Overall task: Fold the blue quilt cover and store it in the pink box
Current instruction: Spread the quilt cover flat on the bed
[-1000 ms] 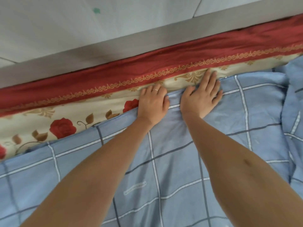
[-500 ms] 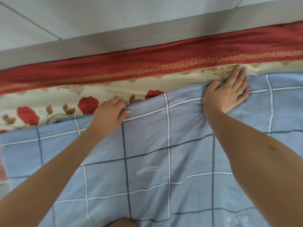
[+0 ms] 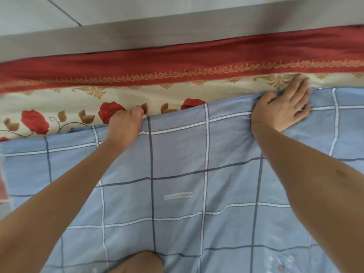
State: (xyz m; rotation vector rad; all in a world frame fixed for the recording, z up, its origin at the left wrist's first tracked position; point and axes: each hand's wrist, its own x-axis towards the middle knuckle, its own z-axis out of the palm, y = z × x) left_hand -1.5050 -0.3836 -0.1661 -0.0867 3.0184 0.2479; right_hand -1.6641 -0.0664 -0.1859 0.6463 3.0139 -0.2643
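While our left hand [image 3: 126,125] grips the far edge of the blue quilt cover [image 3: 177,164], our right hand [image 3: 283,107] presses flat on it; that edge runs sideways across the bed [image 3: 59,99].

A thin ring [image 3: 130,110] sits on the left hand [image 3: 126,125]; the bare right forearm [image 3: 307,174] bears a small mark [image 3: 339,173].

Slid left hand [image 3: 126,125] leftward and right hand [image 3: 283,109] rightward along far edge of blue checked fabric quilt cover [image 3: 177,154], from side by side to well apart. Flattened edge between.
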